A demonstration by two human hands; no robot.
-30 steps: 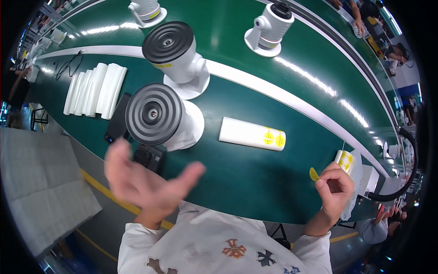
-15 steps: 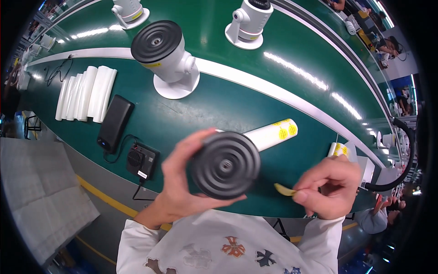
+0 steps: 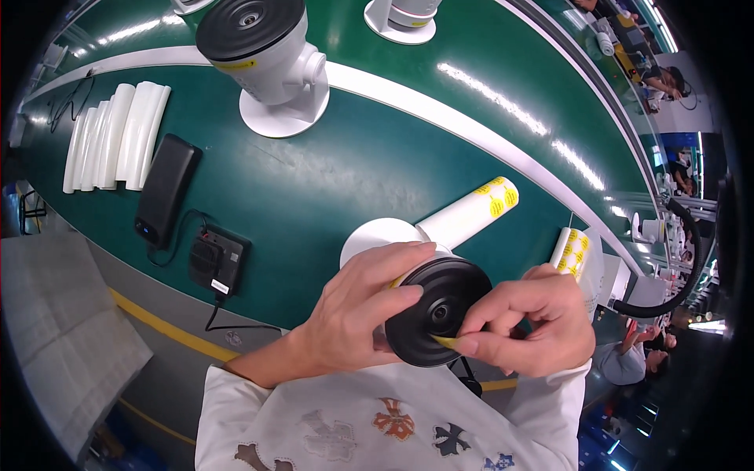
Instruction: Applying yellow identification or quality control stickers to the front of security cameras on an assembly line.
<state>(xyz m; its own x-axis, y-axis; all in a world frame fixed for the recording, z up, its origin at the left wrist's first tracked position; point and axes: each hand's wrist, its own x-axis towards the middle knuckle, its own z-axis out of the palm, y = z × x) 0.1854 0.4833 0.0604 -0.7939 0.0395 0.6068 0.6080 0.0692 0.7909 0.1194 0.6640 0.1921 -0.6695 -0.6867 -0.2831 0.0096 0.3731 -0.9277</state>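
Observation:
My left hand [image 3: 357, 314] grips a white security camera [image 3: 428, 302] with a round black face, tilted up toward me above the green belt's near edge. My right hand [image 3: 530, 318] pinches a small yellow sticker [image 3: 446, 341] against the lower rim of that black face. Just beyond the camera lies a white strip of backing paper with yellow stickers [image 3: 471, 210] on the belt. A second sheet of yellow stickers [image 3: 572, 251] lies to the right.
Another white camera with a black face [image 3: 271, 59] stands on the green conveyor belt [image 3: 330, 173], a third [image 3: 404, 16] farther back. A stack of white strips [image 3: 114, 133], a black power bank [image 3: 166, 188] and a small black box with a cable [image 3: 218, 259] lie at left.
My left hand picked the near camera off the belt and brought it close. My right hand carried the yellow sticker from the right side onto the camera's black face.

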